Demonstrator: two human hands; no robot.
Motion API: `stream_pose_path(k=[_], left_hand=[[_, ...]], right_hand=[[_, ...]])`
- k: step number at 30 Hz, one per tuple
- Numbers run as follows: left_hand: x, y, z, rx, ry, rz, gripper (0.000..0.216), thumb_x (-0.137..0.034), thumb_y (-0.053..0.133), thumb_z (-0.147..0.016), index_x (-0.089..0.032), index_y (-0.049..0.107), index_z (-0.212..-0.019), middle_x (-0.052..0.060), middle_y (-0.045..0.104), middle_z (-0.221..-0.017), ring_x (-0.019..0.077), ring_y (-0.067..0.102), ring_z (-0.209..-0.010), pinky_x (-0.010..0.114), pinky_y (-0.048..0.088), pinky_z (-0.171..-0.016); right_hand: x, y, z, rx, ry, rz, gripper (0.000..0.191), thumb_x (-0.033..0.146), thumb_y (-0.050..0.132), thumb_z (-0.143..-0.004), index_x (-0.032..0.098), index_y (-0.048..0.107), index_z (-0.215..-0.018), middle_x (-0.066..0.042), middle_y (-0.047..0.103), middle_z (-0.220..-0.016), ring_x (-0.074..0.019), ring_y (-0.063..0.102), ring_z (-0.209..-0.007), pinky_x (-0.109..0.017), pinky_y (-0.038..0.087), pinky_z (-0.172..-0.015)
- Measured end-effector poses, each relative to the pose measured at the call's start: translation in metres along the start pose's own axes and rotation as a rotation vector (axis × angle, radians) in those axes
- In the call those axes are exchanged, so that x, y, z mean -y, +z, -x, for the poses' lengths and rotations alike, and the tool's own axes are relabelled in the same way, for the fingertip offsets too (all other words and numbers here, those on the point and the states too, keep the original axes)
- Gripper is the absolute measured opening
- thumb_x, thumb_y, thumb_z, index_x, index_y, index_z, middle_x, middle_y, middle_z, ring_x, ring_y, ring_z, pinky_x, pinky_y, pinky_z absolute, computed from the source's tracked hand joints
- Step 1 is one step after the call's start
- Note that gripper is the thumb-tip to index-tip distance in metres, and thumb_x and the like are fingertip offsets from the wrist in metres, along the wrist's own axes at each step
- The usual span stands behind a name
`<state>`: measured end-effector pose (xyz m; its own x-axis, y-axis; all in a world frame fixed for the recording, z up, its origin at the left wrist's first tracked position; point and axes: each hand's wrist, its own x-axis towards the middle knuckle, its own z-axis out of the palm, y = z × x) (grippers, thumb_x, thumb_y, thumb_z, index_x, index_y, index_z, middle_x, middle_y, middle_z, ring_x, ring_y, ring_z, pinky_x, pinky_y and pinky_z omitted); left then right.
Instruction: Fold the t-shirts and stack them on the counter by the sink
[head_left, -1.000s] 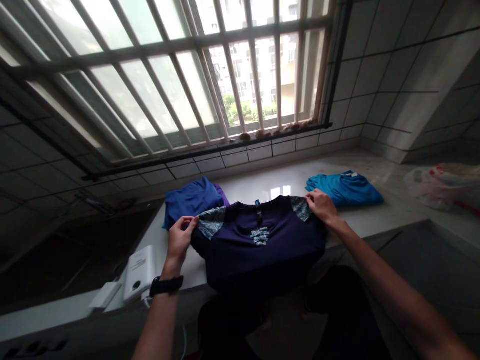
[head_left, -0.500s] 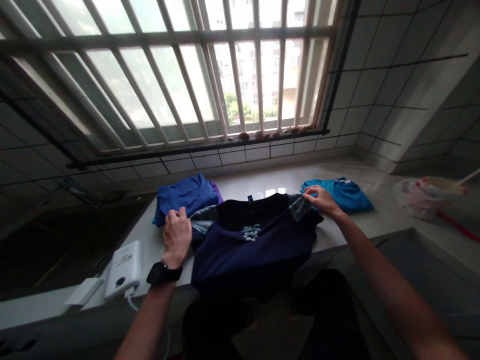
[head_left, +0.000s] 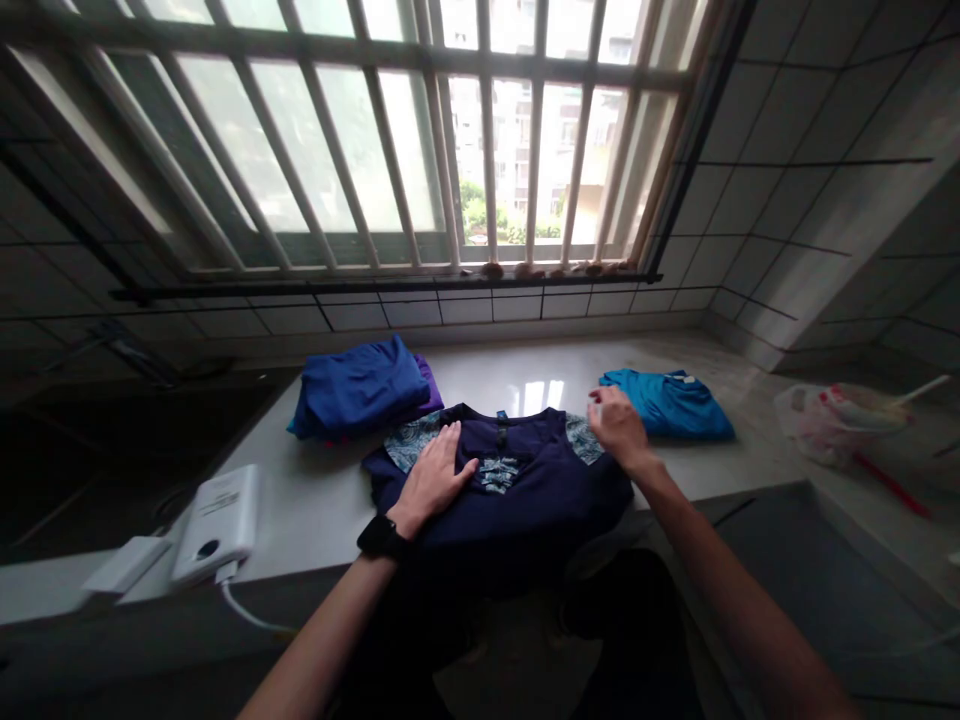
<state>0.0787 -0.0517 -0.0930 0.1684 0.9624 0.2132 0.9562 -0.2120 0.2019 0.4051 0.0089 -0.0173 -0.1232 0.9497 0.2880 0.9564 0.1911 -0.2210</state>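
A dark navy shirt (head_left: 525, 500) with patterned teal shoulder patches lies flat on the pale countertop (head_left: 322, 500), its lower part hanging over the front edge. My left hand (head_left: 435, 475), with a black watch on the wrist, rests flat and open on the shirt's left chest. My right hand (head_left: 616, 428) hovers at the shirt's right shoulder patch, fingers loosely curled; whether it pinches the cloth is unclear.
A folded blue garment (head_left: 360, 388) over a purple one sits at the back left. A folded teal garment (head_left: 667, 403) lies at the right. A white power bank (head_left: 214, 522) with cable sits front left. A plastic bag (head_left: 832, 420) lies far right. Barred window behind.
My left hand let go of the left shoulder and moved right onto the chest, now flat. The shirt has been laid flatter on the counter. The right hand has shifted slightly.
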Motion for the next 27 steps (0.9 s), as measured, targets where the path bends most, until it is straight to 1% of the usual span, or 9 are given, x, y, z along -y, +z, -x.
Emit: stream_pose_path(k=[2,3,5,6,8,11,13,21,27], left_hand=[[0.0,0.0,0.0,-0.002,-0.031,-0.006,0.073,-0.051,0.04,-0.099,-0.004,0.037,-0.154,0.021,0.041,-0.16,0.0274,0.035,-0.151,0.042,0.029,-0.124],[-0.001,0.0,0.0,-0.002,-0.045,-0.014,0.071,-0.051,0.04,-0.1,-0.002,0.041,-0.152,0.022,0.042,-0.159,0.0278,0.036,-0.151,0.042,0.029,-0.125],[-0.001,0.001,-0.001,-0.005,-0.066,-0.03,0.066,-0.049,0.039,-0.1,-0.003,0.048,-0.147,0.022,0.044,-0.158,0.0283,0.037,-0.151,0.043,0.03,-0.124],[-0.001,0.001,-0.001,-0.009,-0.075,-0.038,0.064,-0.048,0.038,-0.101,-0.004,0.05,-0.146,0.021,0.045,-0.157,0.0283,0.037,-0.15,0.043,0.031,-0.124],[-0.001,0.001,-0.003,-0.008,-0.086,-0.05,0.061,-0.046,0.038,-0.101,-0.008,0.052,-0.146,0.018,0.045,-0.158,0.028,0.037,-0.15,0.044,0.032,-0.123],[-0.002,-0.001,-0.005,0.01,-0.088,-0.06,0.06,-0.047,0.038,-0.102,-0.011,0.051,-0.148,0.016,0.044,-0.159,0.0281,0.035,-0.152,0.044,0.031,-0.123],[-0.004,-0.003,-0.005,0.014,-0.086,-0.06,0.06,-0.048,0.039,-0.102,-0.014,0.05,-0.15,0.015,0.044,-0.16,0.0286,0.034,-0.152,0.044,0.032,-0.123],[-0.005,-0.004,-0.004,-0.038,-0.049,-0.045,0.058,-0.05,0.047,-0.1,-0.024,0.048,-0.152,0.012,0.049,-0.156,0.0298,0.039,-0.149,0.047,0.034,-0.121],[-0.003,-0.002,-0.005,-0.009,-0.04,-0.062,0.057,-0.051,0.041,-0.101,-0.021,0.054,-0.147,0.012,0.047,-0.158,0.0299,0.036,-0.15,0.044,0.031,-0.122]], right_hand=[[0.025,0.02,0.014,0.193,-0.214,-0.101,0.045,0.032,0.039,-0.102,0.014,0.061,-0.137,-0.016,0.062,-0.14,-0.0246,0.057,-0.129,-0.034,0.04,-0.111],[0.036,0.031,0.021,0.277,-0.29,-0.108,0.05,0.039,0.039,-0.103,0.015,0.057,-0.143,-0.015,0.055,-0.15,-0.0256,0.05,-0.138,-0.037,0.036,-0.116],[0.052,0.053,0.032,0.355,-0.335,-0.076,0.058,0.047,0.037,-0.103,0.021,0.046,-0.154,-0.01,0.039,-0.163,-0.028,0.032,-0.151,-0.049,0.025,-0.123],[0.056,0.061,0.035,0.356,-0.317,-0.055,0.06,0.049,0.035,-0.103,0.022,0.04,-0.157,-0.009,0.032,-0.167,-0.0279,0.025,-0.155,-0.053,0.019,-0.124],[0.06,0.073,0.037,0.311,-0.224,-0.027,0.065,0.049,0.032,-0.104,0.019,0.033,-0.16,-0.009,0.024,-0.169,-0.0256,0.018,-0.157,-0.052,0.013,-0.126],[0.061,0.078,0.034,0.236,-0.041,0.004,0.069,0.046,0.032,-0.103,0.009,0.028,-0.161,-0.015,0.021,-0.169,-0.0253,0.019,-0.157,-0.047,0.012,-0.127],[0.061,0.077,0.032,0.218,0.016,0.015,0.069,0.044,0.033,-0.103,0.007,0.027,-0.161,-0.017,0.021,-0.169,-0.0267,0.019,-0.157,-0.049,0.011,-0.126],[0.06,0.071,0.031,0.246,-0.053,-0.001,0.062,0.046,0.034,-0.103,0.015,0.041,-0.156,-0.013,0.027,-0.168,-0.0275,0.022,-0.155,-0.052,0.014,-0.125],[0.058,0.073,0.03,0.272,-0.1,0.039,0.067,0.055,0.031,-0.103,0.019,0.035,-0.159,-0.013,0.021,-0.17,-0.029,0.019,-0.156,-0.056,0.014,-0.124]])
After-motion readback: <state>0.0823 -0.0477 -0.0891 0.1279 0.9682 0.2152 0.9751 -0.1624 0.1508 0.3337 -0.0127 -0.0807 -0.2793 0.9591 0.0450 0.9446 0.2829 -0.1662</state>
